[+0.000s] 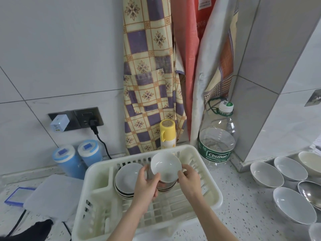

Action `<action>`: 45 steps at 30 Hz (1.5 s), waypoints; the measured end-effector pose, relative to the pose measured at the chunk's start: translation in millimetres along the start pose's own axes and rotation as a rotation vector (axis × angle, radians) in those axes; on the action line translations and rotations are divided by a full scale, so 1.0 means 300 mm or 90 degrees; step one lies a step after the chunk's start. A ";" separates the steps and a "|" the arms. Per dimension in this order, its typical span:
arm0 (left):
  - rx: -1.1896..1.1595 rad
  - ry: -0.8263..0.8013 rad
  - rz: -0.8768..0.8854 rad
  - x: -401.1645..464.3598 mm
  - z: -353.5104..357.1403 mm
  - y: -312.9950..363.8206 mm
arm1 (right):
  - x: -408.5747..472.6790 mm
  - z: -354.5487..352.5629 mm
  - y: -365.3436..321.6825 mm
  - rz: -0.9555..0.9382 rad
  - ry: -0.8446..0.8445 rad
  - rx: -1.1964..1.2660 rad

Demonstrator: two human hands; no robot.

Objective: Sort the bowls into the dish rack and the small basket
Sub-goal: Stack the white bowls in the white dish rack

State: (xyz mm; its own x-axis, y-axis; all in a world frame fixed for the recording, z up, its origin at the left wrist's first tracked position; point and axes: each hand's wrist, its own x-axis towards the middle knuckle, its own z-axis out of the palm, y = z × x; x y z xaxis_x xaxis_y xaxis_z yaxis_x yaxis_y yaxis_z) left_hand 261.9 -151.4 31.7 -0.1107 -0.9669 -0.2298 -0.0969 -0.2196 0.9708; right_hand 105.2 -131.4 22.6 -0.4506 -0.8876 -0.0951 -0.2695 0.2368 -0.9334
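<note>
A white plastic dish rack (205, 173) stands on the speckled counter in front of me. Both hands hold one small white bowl (165, 165) above its middle: my left hand (147, 184) grips the left rim, my right hand (188, 180) pinches the right rim. The bowl tilts toward me over a stack of dark-rimmed bowls (166, 187), mostly hidden below it. A second stack of bowls (127, 180) leans in the rack's left part. Several loose white bowls (266, 173) lie on the counter at the right. No small basket is in view.
A large water bottle (217, 140) and a yellow flask (167, 134) stand behind the rack. Two blue-lidded jars (69, 162) and a white cutting board (53, 195) sit at the left. A metal ladle (311, 193) lies among the bowls at right. Aprons hang on the wall.
</note>
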 end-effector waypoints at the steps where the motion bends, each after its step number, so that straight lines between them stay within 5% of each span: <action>1: 0.012 0.012 0.005 0.002 0.001 -0.001 | -0.001 0.000 0.000 0.000 0.001 -0.008; 25: 0.101 -0.016 -0.015 -0.051 0.000 -0.090 | 0.011 0.024 0.023 0.055 -0.061 -0.063; 45: 0.058 0.097 -0.037 -0.133 0.018 -0.072 | -0.011 0.013 0.012 0.028 -0.035 -0.069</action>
State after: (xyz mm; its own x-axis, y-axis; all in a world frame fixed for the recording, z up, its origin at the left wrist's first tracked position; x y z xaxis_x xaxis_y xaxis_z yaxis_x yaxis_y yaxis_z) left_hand 263.1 -107.5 19.6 0.0483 -0.9628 -0.2657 -0.1885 -0.2700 0.9442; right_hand 109.2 -129.2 18.2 -0.4177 -0.8949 -0.1571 -0.3427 0.3153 -0.8850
